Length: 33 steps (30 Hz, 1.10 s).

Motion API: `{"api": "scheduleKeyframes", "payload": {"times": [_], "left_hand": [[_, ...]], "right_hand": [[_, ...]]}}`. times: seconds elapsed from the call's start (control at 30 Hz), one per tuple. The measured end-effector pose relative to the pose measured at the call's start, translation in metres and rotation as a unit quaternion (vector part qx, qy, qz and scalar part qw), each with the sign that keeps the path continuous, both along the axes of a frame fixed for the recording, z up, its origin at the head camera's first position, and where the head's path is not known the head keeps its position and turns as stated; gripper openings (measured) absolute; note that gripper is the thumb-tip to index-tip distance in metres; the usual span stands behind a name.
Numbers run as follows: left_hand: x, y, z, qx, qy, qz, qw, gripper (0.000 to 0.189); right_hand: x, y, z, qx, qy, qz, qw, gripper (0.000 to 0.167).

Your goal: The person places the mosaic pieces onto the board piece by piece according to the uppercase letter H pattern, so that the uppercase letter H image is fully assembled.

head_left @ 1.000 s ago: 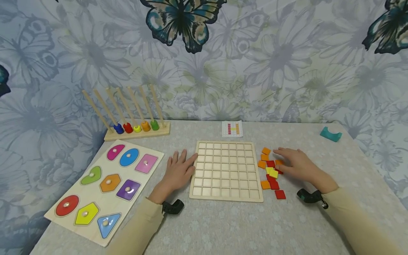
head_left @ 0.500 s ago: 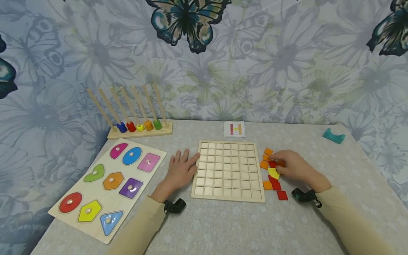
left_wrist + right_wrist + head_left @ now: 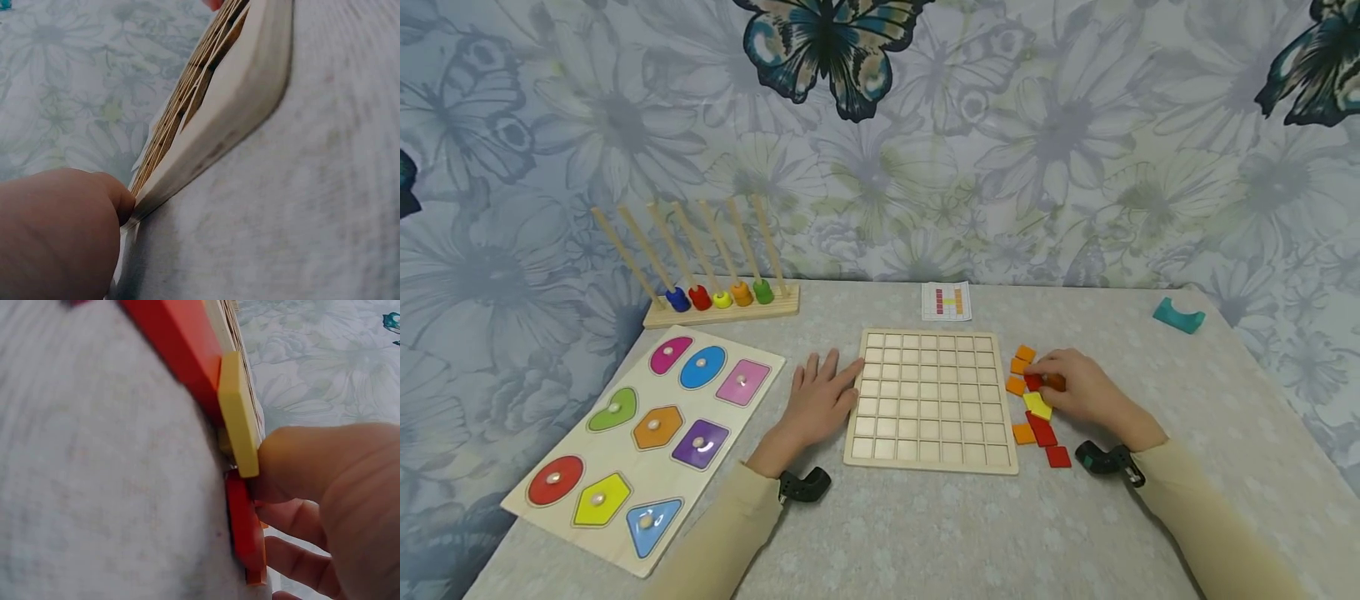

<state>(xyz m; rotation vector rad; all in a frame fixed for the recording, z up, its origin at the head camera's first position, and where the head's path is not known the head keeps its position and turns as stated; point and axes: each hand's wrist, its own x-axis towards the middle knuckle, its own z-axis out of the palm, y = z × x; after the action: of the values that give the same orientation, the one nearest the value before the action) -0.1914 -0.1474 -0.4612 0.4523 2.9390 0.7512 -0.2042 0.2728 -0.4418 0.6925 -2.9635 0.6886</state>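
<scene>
We see a person's left hand (image 3: 816,404) lying flat with its fingers spread, the index finger and thumb reaching the left edge of a pale wooden grid board (image 3: 931,400). In the left wrist view, a digit meets the board's rim. The board lies on a table (image 3: 925,537) with a light patterned covering, between the two hands.

The right hand (image 3: 1090,396) is bent over a loose group of small square tiles just beside the board's right edge. Its fingertips are at a flat red square tile (image 3: 1033,381); we cannot tell whether they pinch it. In the right wrist view, we find the thumb against a flat yellow square tile (image 3: 237,415). Around these lie orange square tiles (image 3: 1024,434) and more red square tiles (image 3: 1059,457), a few overlapping.

Beyond the board we see a small printed card (image 3: 946,302) with coloured squares. To the left lies a wooden shape puzzle (image 3: 651,475) with knobbed, brightly coloured pieces, and behind it stands a wooden rack (image 3: 778,308) with seven pegs and blue, red, yellow, orange and green rings. Far right sits a curved teal piece (image 3: 1178,316).
</scene>
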Motion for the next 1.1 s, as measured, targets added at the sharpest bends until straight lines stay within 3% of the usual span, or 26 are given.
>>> {"api": "scheduleKeyframes", "payload": {"times": [0.67, 1.1], "left_hand": [[0.0002, 0.0001, -0.0026, 0.006, 0.0, 0.0, 1.0, 0.052], [-0.0001, -0.0003, -0.0016, 0.003, 0.005, 0.005, 1.0, 0.052]], "right_hand": [[0.001, 0.0021, -0.0033, 0.019, -0.006, -0.04, 0.999, 0.027], [0.0007, 0.0013, -0.0024, 0.019, -0.005, -0.044, 0.9989, 0.022]]}}
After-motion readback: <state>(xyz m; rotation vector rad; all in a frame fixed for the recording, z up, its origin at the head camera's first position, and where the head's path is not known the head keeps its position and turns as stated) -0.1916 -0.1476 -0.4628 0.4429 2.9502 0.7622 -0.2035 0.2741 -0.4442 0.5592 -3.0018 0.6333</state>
